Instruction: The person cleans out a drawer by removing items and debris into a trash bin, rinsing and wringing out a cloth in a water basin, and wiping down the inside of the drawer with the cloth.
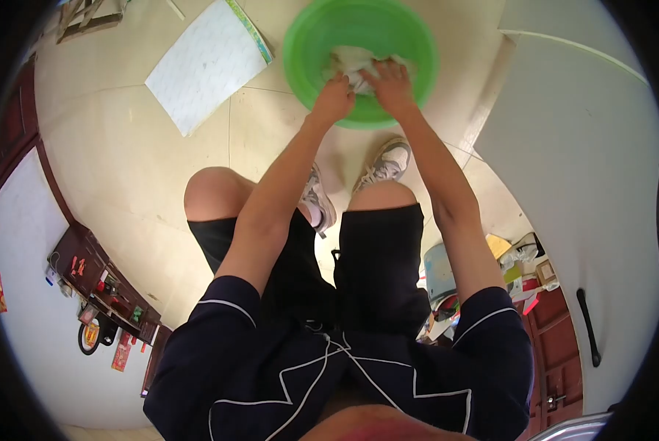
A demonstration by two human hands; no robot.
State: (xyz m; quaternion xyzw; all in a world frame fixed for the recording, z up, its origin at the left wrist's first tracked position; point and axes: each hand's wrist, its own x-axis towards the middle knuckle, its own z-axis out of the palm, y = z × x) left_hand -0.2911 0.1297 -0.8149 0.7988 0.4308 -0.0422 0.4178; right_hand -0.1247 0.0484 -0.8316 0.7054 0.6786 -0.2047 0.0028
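A round green basin (295, 73) stands on the floor at the top centre, with a pale, crumpled cloth (353, 59) inside it. Over the basin's near part, my left hand (334, 98) has its fingers curled against the cloth's left side. My right hand (392, 84) reaches over the near rim, its fingers apart and resting on the right part of the cloth. The fingertips of both hands are partly hidden in the cloth.
Left of the basin, a white marbled sheet (208, 66) lies on the tiled floor. My shoes (387, 163) are just below the basin. A grey-white panel (572, 147) borders the right side. Assorted items lie by a blue container (439, 270). A dark wooden shelf (98, 272) stands left.
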